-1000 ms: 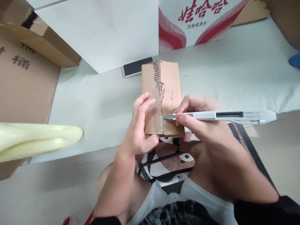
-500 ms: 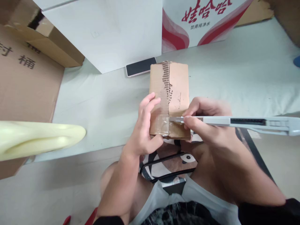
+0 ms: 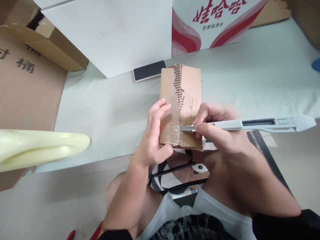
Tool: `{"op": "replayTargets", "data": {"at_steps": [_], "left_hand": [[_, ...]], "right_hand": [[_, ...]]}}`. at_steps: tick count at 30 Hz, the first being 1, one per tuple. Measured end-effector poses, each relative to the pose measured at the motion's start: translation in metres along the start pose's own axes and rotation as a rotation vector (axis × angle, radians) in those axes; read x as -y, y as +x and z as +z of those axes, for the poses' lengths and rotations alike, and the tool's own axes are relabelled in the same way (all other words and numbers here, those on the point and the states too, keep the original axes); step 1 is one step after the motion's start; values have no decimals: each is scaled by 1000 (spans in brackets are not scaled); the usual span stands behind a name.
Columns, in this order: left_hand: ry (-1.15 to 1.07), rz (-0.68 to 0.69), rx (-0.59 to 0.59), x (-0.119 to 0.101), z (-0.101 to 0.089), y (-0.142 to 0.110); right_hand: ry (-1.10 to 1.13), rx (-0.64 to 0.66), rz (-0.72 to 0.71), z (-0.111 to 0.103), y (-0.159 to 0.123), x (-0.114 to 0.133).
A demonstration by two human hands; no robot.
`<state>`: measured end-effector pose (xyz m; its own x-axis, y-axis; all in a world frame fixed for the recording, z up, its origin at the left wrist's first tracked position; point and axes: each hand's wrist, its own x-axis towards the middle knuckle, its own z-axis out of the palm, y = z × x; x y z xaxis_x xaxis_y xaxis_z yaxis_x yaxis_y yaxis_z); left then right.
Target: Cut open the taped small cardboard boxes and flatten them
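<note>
A small brown cardboard box (image 3: 191, 86) lies at the edge of the cloth-covered table, its top seam torn along the far half. Clear tape (image 3: 173, 132) covers the seam's near end. My left hand (image 3: 156, 136) grips the box's left side, fingers on the top and thumb at the near edge. In my right hand (image 3: 217, 128) is a white utility knife (image 3: 265, 124), pinched close to its blade. The blade tip touches the seam beside the tape, and the knife's handle points right.
Behind the box lies a phone (image 3: 149, 71) against a big white box (image 3: 130, 33). A red-and-white carton (image 3: 212, 30) stands farther right. Large cardboard (image 3: 32, 90) and a pale yellow rounded object (image 3: 45, 148) are at left. A blue thing (image 3: 316, 65) shows at the right edge.
The knife's handle end has swung slightly away from me and up, while its blade stays at the seam by the tape. My left hand keeps its hold on the box.
</note>
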<state>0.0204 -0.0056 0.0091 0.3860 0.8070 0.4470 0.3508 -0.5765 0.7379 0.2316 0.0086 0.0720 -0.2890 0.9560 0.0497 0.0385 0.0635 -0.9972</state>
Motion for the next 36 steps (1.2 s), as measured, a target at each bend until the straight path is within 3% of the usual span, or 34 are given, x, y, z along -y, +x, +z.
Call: {"op": "replayTargets", "data": {"at_steps": [16, 29, 36], "left_hand": [[-50, 2, 5, 1, 1, -1], [-18, 5, -3, -1, 0, -1], [-36, 10, 4, 1, 2, -1]], "right_hand": [[80, -80, -15, -4, -1, -9], [-90, 77, 79, 0, -5, 8], [36, -54, 45, 1, -5, 1]]}}
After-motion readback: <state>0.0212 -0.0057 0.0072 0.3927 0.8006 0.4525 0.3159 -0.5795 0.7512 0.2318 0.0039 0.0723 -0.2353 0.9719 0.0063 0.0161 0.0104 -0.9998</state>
